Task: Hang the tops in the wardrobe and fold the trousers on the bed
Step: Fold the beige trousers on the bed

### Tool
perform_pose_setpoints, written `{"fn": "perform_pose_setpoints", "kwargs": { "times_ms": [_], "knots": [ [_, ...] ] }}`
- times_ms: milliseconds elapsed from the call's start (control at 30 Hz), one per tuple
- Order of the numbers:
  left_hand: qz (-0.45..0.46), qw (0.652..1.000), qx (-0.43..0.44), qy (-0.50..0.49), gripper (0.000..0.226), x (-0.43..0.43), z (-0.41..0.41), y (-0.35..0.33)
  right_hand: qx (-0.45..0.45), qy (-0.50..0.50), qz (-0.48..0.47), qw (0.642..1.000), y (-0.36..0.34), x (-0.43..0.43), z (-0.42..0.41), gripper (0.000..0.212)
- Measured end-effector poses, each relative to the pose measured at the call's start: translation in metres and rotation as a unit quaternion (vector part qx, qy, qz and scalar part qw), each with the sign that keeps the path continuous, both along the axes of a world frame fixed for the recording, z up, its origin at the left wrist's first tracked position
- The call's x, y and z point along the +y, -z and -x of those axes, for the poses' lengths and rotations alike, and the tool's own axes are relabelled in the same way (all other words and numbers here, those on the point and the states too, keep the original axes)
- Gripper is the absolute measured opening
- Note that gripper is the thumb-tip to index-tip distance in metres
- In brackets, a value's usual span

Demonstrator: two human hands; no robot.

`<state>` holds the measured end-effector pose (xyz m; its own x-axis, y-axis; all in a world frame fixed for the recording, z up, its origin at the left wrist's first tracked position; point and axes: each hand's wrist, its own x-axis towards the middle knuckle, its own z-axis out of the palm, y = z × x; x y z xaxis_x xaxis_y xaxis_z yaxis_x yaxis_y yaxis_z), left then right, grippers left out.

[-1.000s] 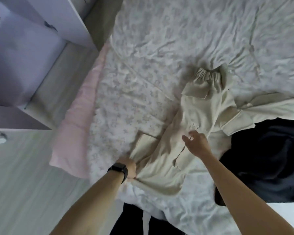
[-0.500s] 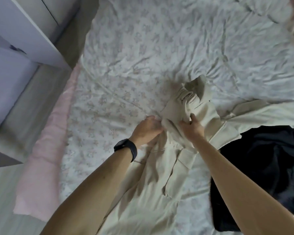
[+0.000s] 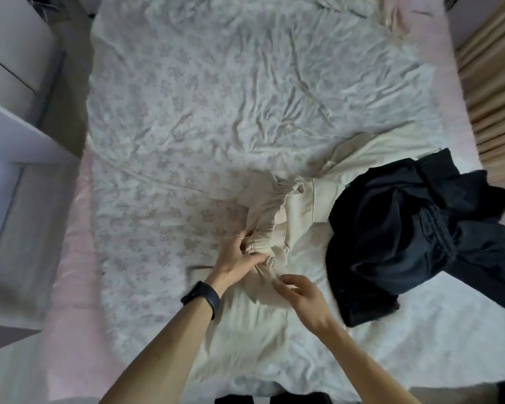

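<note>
Where the bed lies: it fills the middle of the view from 6 to 12 o'clock, under a thin, heavily creased white sheet with a faint floral print.
Pink underlay: a soft, smooth pink layer showing along the bed's edge at 8 to 9 o'clock.
White furniture: flat, hard, boxy panels at 9 to 11 o'clock, beside the bed.
Curtain: beige cloth in long straight pleats at 2 o'clock.
Black garment: a limp, matte, crumpled heap at 3 to 4 o'clock on the bed, lying over one edge of the cream cloth; its kind cannot be told.
Cream trousers: on the bed just below centre, plain woven cloth, partly bunched, with one leg running to 2 o'clock and the rest spread flat toward 6 o'clock.
Waistband: gathered and puckered elastic, pulled up into a ridge at centre.
Left hand: at 6 o'clock, fingers curled and clamped on the waistband's bunched end.
Right hand: at 5 o'clock over the cream cloth, fingers apart and loosely bent, holding nothing; whether the tips touch the cloth cannot be told.
Wristband: smooth and black, on the left wrist.
Ring: a thin band on a left finger.
</note>
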<state>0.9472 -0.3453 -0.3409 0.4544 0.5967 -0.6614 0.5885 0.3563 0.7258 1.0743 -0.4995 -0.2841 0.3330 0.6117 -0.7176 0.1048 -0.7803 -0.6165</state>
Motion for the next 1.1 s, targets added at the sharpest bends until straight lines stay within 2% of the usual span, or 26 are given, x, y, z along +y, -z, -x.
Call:
{"fn": "perform_pose_setpoints", "kwargs": {
  "times_ms": [33,100,167,233,267,333,467,533,600,667,700,733,800,867,933,967,1033,1100],
  "knots": [
    [-0.022,1.000,0.002,0.011,0.077,-0.008,0.005,-0.006,-0.005,0.043,-0.003,0.999,-0.006,-0.003,-0.007,0.022],
    [-0.071,0.996,0.015,0.044,0.075,-0.024,0.012,-0.023,-0.014,0.083,-0.001,0.996,-0.016,-0.006,-0.022,0.053],
    [-0.084,0.996,-0.001,0.040,0.067,-0.040,0.014,-0.039,0.068,0.074,0.032,0.994,-0.028,-0.003,-0.031,0.079],
    [-0.060,0.998,-0.021,0.014,0.056,-0.056,0.011,-0.050,0.154,0.022,0.082,0.984,-0.040,0.002,-0.030,0.089],
    [-0.048,0.999,-0.023,0.010,0.051,-0.066,0.012,-0.057,0.165,-0.003,0.103,0.981,-0.046,-0.001,-0.024,0.087],
    [-0.046,0.998,-0.030,0.030,0.047,-0.081,0.013,-0.062,0.132,-0.027,0.129,0.982,-0.043,-0.012,-0.011,0.066],
    [-0.092,0.985,-0.045,0.139,0.051,-0.097,0.033,-0.074,0.089,0.013,0.103,0.991,-0.035,-0.053,0.015,0.032],
    [-0.182,0.967,-0.033,0.175,0.047,-0.107,0.049,-0.073,0.096,0.053,0.071,0.991,-0.040,-0.064,0.025,0.029],
    [-0.247,0.949,-0.019,0.194,0.042,-0.124,0.067,-0.079,0.137,0.162,0.038,0.977,-0.048,-0.067,0.033,0.034],
    [-0.270,0.933,-0.008,0.239,0.074,-0.138,0.074,-0.088,0.195,0.248,0.014,0.949,-0.058,-0.061,0.034,0.030],
    [-0.279,0.927,-0.002,0.252,0.088,-0.142,0.075,-0.094,0.229,0.263,0.007,0.937,-0.066,-0.057,0.033,0.025],
    [-0.292,0.925,-0.002,0.244,0.093,-0.142,0.074,-0.100,0.265,0.263,0.001,0.928,-0.075,-0.053,0.031,0.018],
    [-0.375,0.902,-0.020,0.214,0.076,-0.128,0.067,-0.119,0.318,0.240,-0.017,0.917,-0.097,-0.050,0.023,0.010],
    [-0.458,0.860,-0.010,0.223,0.056,-0.105,0.056,-0.145,0.328,0.215,-0.047,0.919,-0.118,-0.050,0.012,0.016],
    [-0.486,0.844,-0.004,0.225,0.040,-0.078,0.043,-0.172,0.283,0.221,-0.102,0.927,-0.136,-0.051,-0.003,0.023],
    [-0.490,0.846,-0.009,0.211,0.033,-0.065,0.036,-0.185,0.220,0.227,-0.134,0.939,-0.144,-0.053,-0.011,0.023],
    [-0.492,0.852,-0.021,0.178,0.026,-0.042,0.024,-0.212,0.026,0.238,-0.174,0.955,-0.152,-0.064,-0.024,0.031],
    [-0.496,0.854,-0.046,0.148,0.023,-0.024,0.017,-0.240,-0.129,0.206,-0.187,0.952,-0.150,-0.081,-0.031,0.062]
  ]
}}
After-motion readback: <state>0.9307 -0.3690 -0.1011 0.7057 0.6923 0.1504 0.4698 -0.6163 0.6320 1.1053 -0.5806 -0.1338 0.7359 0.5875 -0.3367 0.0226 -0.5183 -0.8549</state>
